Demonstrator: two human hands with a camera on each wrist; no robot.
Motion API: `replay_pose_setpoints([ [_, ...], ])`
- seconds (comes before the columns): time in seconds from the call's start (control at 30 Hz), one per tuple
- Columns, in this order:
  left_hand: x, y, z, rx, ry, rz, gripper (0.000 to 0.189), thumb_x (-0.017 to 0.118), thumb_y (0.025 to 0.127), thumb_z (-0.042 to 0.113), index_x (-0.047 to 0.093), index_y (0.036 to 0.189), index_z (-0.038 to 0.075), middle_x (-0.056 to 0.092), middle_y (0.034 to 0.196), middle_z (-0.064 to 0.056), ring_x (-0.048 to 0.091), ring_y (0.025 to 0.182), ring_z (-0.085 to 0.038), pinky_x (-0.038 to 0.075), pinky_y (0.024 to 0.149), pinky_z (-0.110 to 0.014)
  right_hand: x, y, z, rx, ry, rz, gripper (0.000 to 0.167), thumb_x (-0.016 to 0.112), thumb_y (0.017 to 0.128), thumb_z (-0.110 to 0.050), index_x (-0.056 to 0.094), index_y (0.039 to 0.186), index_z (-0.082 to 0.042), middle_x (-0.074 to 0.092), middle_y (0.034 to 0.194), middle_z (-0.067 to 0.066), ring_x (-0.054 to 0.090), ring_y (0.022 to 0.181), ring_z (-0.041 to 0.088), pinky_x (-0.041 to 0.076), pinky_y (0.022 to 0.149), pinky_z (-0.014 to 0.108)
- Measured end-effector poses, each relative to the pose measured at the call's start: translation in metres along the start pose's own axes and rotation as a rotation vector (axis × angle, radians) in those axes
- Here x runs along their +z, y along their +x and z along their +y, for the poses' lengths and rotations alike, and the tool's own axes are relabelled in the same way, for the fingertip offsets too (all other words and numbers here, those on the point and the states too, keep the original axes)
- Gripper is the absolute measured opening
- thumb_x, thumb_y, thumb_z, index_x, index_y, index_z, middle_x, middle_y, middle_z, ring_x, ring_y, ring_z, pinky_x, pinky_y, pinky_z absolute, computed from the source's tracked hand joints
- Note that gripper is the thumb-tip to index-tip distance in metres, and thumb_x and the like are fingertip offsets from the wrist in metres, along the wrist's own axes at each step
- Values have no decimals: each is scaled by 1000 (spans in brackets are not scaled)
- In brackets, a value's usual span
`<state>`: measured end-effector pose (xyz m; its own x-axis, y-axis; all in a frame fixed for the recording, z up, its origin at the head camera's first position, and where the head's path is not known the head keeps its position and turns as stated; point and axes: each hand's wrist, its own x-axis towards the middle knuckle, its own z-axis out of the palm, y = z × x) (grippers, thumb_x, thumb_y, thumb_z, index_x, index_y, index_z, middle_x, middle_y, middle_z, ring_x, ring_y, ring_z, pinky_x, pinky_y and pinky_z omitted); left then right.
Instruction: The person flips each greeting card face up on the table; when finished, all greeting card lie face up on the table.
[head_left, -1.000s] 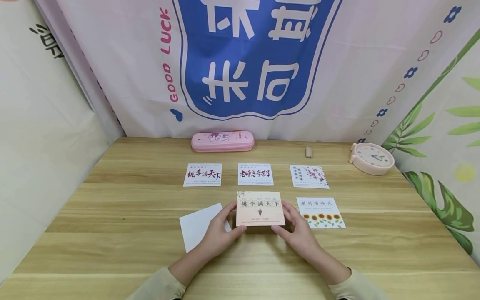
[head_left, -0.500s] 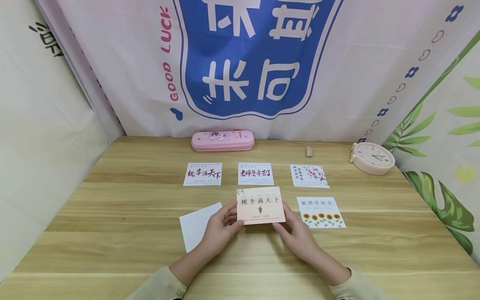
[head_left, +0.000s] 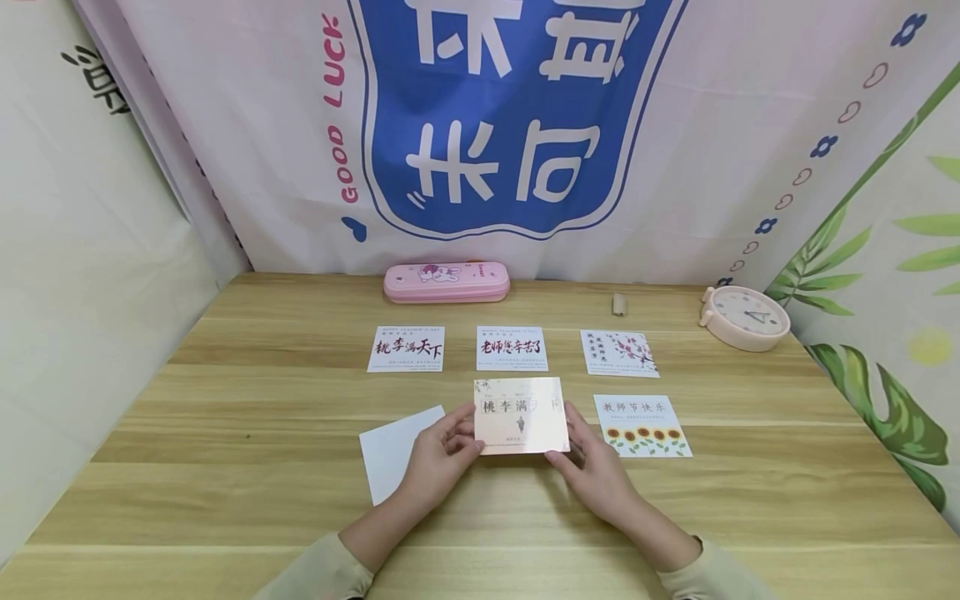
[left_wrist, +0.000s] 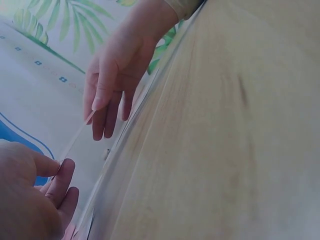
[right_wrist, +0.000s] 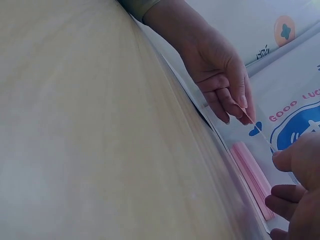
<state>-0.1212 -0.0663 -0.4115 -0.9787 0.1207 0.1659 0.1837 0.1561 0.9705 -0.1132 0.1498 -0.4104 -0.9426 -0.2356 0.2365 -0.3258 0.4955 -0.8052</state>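
Note:
A cream greeting card [head_left: 521, 417] with a row of dark characters is held between both hands, raised over the table; glare washes out part of its right side. My left hand [head_left: 438, 458] pinches its lower left corner, thumb in front and fingers behind. At the lower right corner my right hand [head_left: 600, 467] pinches it the same way. Seen edge-on in the left wrist view, the card [left_wrist: 77, 137] is a thin line between the hands. Partly behind my left hand lies a blank white card [head_left: 390, 450]. A sunflower card [head_left: 643, 427] lies beside my right hand.
Behind the held card lie a red-lettered card [head_left: 405, 349], a second red-lettered card [head_left: 512, 348] and a blossom card [head_left: 619, 353]. Along the table's back stand a pink pencil case [head_left: 446, 283], a small tan block [head_left: 618, 305] and a pink clock [head_left: 746, 317].
The cream card was tilted up and lifted slightly, then tipped back and lowered a little, now catching glare. Both hands keep hold of it; the other cards have not moved.

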Motion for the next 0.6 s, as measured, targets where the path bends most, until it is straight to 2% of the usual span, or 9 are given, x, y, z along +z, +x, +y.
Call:
replay_pose_setpoints([
  [0.23, -1, -1, 2, 12, 45, -32, 55, 65, 71, -3, 42, 120, -10, 58, 90, -13, 57, 74, -18, 48, 66, -23, 0, 0, 1, 21, 43, -8, 70, 63, 77, -8, 23, 132, 5, 44, 122, 18, 43, 110, 28, 29, 92, 33],
  [0.33, -1, -5, 18, 46, 102, -63, 62, 68, 69, -3, 38, 122, -12, 57, 91, -16, 56, 80, -24, 47, 71, -33, 1, 0, 2, 14, 18, 3, 70, 65, 76, -11, 26, 132, 3, 43, 123, 18, 47, 107, 27, 29, 93, 36],
  [0.47, -2, -6, 15, 110, 229, -76, 68, 71, 67, 1, 35, 124, -10, 54, 100, -17, 53, 90, -27, 44, 78, -37, 0, 1, 3, -33, -98, 37, 71, 70, 72, -15, 33, 130, 3, 37, 129, 20, 39, 114, 31, 28, 93, 44],
  [0.57, -1, -4, -2, 140, 326, -57, 71, 73, 67, 8, 35, 125, -6, 52, 107, -12, 51, 95, -22, 41, 83, -34, 0, 1, 4, -61, -146, 56, 72, 72, 69, -16, 36, 128, 2, 32, 131, 21, 29, 119, 35, 25, 93, 49],
  [0.6, 0, -4, -2, 141, 348, -48, 71, 73, 67, 8, 35, 125, -5, 52, 108, -11, 51, 96, -21, 40, 84, -35, 0, 1, 4, -65, -153, 61, 72, 73, 68, -16, 37, 128, 2, 30, 132, 21, 27, 120, 35, 24, 93, 50],
])
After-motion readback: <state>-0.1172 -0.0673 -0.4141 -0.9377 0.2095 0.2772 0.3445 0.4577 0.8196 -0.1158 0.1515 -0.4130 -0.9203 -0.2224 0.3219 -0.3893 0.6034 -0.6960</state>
